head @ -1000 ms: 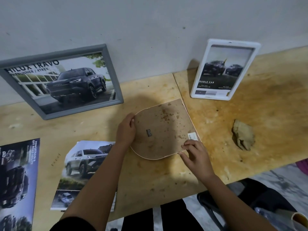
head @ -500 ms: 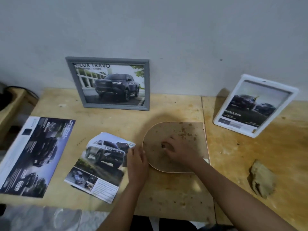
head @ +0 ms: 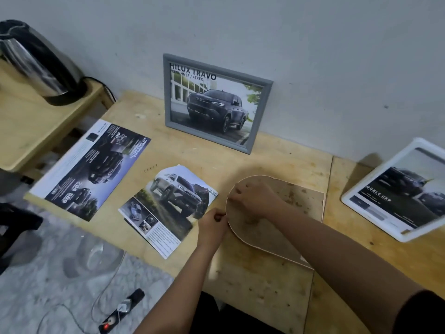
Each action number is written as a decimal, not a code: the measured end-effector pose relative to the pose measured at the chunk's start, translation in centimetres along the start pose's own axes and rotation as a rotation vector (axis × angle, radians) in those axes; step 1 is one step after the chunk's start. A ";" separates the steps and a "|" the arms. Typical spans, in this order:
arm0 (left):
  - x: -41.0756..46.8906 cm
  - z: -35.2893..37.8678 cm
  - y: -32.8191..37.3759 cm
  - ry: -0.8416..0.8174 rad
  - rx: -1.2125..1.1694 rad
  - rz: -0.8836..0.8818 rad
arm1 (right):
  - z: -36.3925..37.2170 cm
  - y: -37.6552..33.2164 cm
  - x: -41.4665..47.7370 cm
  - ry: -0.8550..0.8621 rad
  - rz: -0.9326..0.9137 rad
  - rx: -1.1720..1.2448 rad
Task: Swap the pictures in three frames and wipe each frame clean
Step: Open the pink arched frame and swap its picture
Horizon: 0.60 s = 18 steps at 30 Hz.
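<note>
The frame (head: 298,201) is laid face down on the table (head: 265,285). Its round edge at 9 o'clock is pinched by the left hand (head: 213,220) and gripped by bent fingers of the right hand (head: 252,198). The back should be lifted slowly. The loose picture (head: 168,206) lies near, at 9 o'clock.

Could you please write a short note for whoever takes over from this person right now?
Left hand: pinches the curved rim of the arched frame, which lies face down on the table.
Right hand: rests on the frame's back, fingers at the same rim; grip unclear.
Grey frame and white frame lean against the wall, each holding a car picture.
Loose car picture and brochure lie flat to the left.
Done: cannot tell for the standing frames.
To do: open the arched frame, swap its picture, wipe.
</note>
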State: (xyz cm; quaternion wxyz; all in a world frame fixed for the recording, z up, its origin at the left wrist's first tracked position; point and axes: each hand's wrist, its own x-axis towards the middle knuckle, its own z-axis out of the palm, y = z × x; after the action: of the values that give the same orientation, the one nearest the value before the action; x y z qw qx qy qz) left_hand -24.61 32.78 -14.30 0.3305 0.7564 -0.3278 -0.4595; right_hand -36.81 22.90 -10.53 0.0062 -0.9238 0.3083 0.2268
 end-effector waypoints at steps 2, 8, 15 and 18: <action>0.6 -0.3 0.3 -0.023 0.033 -0.031 | -0.3 0.0 0.0 0.014 -0.023 -0.031; 1.7 -0.5 1.2 -0.043 0.056 -0.037 | -1.4 -0.1 0.3 0.027 -0.103 -0.099; 2.2 -0.6 2.1 -0.016 0.149 -0.108 | -2.5 1.0 0.8 -0.054 -0.150 -0.177; 2.1 -0.7 2.5 -0.022 0.078 -0.174 | -2.4 1.0 2.0 -0.058 -0.188 -0.200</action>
State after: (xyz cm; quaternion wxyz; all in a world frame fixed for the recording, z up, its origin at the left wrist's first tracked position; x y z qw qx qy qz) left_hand -23.69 29.78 -13.06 0.2560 0.7893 -0.2819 -0.4816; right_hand -34.96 20.61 -9.07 -0.0556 -0.9377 0.1958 0.2817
